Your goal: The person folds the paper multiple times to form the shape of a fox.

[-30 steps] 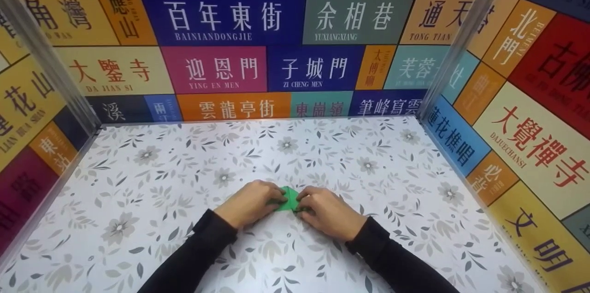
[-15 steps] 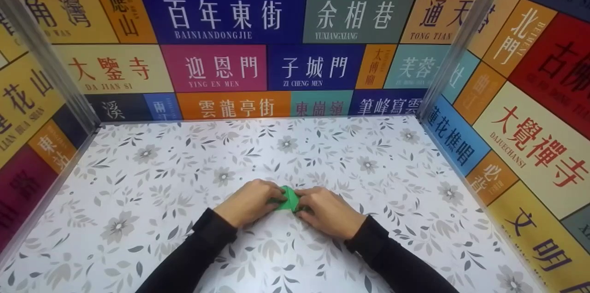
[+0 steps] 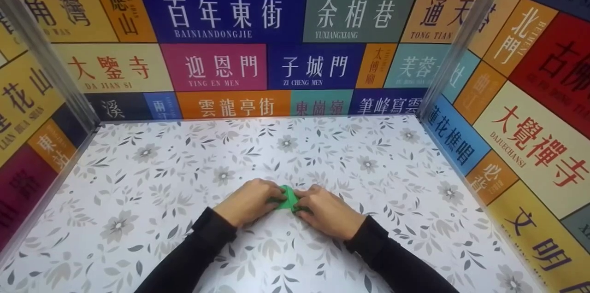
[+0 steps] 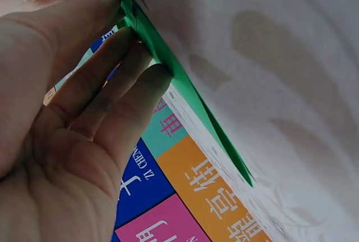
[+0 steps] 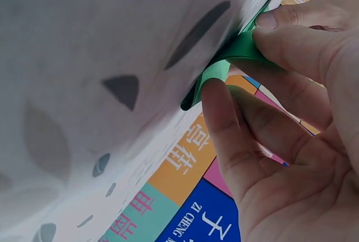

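Walls: coloured sign blocks with printed characters cover the back wall (image 3: 226, 16), the left wall (image 3: 23, 104) and the right wall (image 3: 530, 113), closing off three sides.
Tabletop: the white tabletop (image 3: 184, 191), patterned with grey leaves and flowers, lies beneath the hands.
In the way: in the head view the hands cover both side ends of the paper; the dark sleeves (image 3: 193, 251) lie over the near part of the tabletop.
Green paper: the folded green paper (image 3: 289, 198) is between the two hands, near the centre of the tabletop.
Pointing: from the head, one corner points to the back wall; the left wrist view shows a long, narrow edge running left–right, its sharp tip away from the right hand.
Left hand: the left hand (image 3: 251, 201) grips the paper, fingers (image 4: 134, 107) against it.
Right hand: the right hand (image 3: 328, 210) pinches a curled flap (image 5: 247, 45) — bent up off the tabletop.
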